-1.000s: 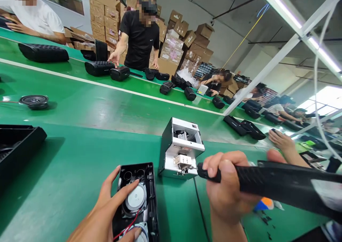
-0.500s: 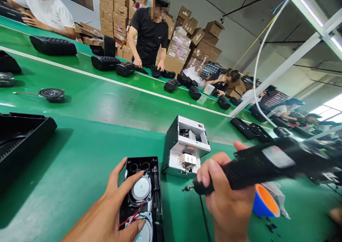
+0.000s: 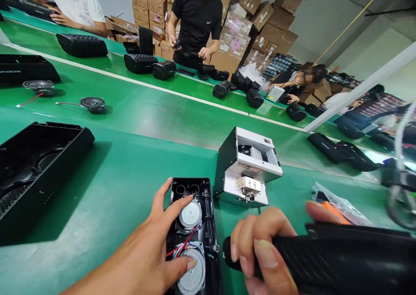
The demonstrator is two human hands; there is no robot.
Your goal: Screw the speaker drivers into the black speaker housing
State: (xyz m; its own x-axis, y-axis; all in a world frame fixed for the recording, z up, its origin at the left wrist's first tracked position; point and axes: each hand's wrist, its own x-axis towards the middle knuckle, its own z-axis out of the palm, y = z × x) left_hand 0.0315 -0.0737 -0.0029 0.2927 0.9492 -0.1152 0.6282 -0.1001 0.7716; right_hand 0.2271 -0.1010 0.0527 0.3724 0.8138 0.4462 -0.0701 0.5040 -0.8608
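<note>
black ribbed plastic makes up the electric screwdriver (image 3: pixel 325 260), a long barrel lying nearly level across the lower right, its long axis running right to left with the nose aimed at the open speaker housing (image 3: pixel 195 234). the right hand (image 3: pixel 260 251) is curled tight round the front of the barrel, fingers fully wrapped. the housing is a narrow black shell on the green mat (image 3: pixel 113 178), its long axis running away from the person, with two round silver drivers (image 3: pixel 191 214) inside and thin red and white wires between them. the left hand (image 3: pixel 146 256) lies spread over the housing's left edge, fingers open, gripping nothing, fingertips on the drivers. just beyond stands a boxy white metal screw feeder (image 3: pixel 247 169). far left lies a large black grille shell (image 3: pixel 35 169).
</note>
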